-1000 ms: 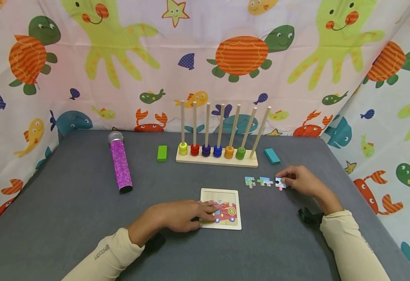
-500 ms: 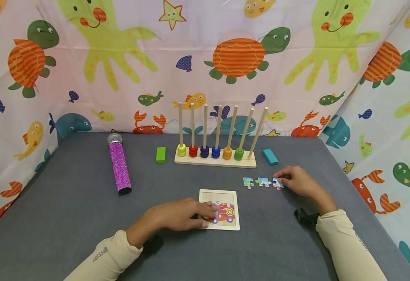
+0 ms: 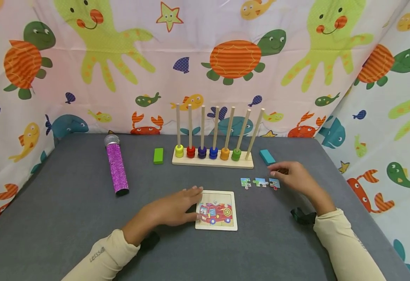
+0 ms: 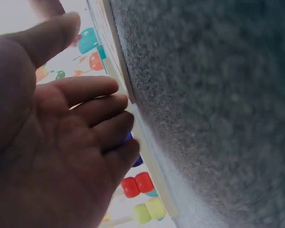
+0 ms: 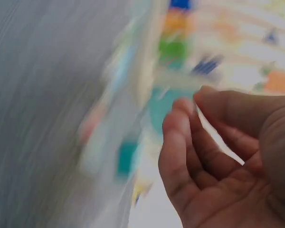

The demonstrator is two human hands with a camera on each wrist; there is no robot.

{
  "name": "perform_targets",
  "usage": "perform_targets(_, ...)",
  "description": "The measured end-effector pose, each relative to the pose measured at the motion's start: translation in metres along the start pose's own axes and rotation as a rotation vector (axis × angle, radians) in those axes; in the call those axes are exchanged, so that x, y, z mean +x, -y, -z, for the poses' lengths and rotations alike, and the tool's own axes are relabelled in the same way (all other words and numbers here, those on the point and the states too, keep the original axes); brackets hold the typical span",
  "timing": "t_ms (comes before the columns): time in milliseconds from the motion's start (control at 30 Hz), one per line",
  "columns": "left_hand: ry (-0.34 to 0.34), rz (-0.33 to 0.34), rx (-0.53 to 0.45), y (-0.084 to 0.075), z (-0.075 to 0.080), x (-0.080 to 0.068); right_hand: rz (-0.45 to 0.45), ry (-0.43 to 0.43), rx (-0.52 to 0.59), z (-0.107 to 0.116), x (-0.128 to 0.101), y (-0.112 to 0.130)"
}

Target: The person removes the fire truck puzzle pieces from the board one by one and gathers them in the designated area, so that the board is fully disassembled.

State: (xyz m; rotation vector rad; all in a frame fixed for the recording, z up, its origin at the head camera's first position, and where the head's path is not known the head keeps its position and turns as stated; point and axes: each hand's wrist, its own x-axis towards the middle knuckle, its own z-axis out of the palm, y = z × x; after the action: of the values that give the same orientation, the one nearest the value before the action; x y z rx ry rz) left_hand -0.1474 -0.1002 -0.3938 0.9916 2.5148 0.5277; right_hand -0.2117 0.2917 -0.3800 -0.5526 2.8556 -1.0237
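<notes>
Neither grip holds anything: the left hand (image 3: 177, 208) lies flat, fingers straight, against the left edge of the puzzle board (image 3: 216, 210). The right hand (image 3: 293, 177), fingers loosely curled, hovers just beside three loose puzzle pieces (image 3: 260, 182) on the grey surface (image 3: 68, 210).

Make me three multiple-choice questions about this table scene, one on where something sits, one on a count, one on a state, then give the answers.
1. Where does the green block lie?
A. Left of the peg rack
B. On the puzzle board
C. Beside the right hand

2. How many loose puzzle pieces lie in a row?
A. One
B. Three
C. Six

3. What is the left hand doing?
A. Gripping the microphone
B. Lying open at the board's left edge
C. Lifting a ring

Answers: 1 A, the block sits just off the rack's left end. 2 B, three pieces show. 3 B, its fingers are straight at the board.
</notes>
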Motion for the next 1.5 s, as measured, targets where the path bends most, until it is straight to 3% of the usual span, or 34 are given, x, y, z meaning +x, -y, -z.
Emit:
perform_targets(133, 0.043, 0.027, 0.001, 0.0, 0.0, -0.001, 0.047, 0.076, 0.125, -0.002, 0.001, 0.027)
perform_targets(400, 0.041, 0.033, 0.025, 0.0, -0.001, 0.004, 0.151, 0.148, 0.12, -0.034, 0.007, 0.057)
perform_targets(600, 0.002, 0.026, 0.112, -0.001, -0.001, 0.011, 0.318, 0.271, 0.12, -0.069, 0.002, 0.076)
perform_targets(700, -0.019, 0.038, 0.16, -0.003, -0.001, 0.01, 0.375, 0.292, 0.137, -0.082, 0.0, 0.083)
perform_targets(933, -0.052, 0.034, 0.216, -0.008, -0.002, 0.012, 0.308, 0.333, 0.142, -0.096, -0.001, 0.102)
perform_targets(1267, -0.109, 0.048, 0.189, -0.009, -0.001, 0.016, 0.365, 0.361, 0.254, -0.118, 0.004, 0.122)
perform_targets(1500, -0.012, -0.005, 0.267, -0.01, -0.001, 0.012, 0.336, 0.316, 0.212, -0.122, 0.008, 0.115)
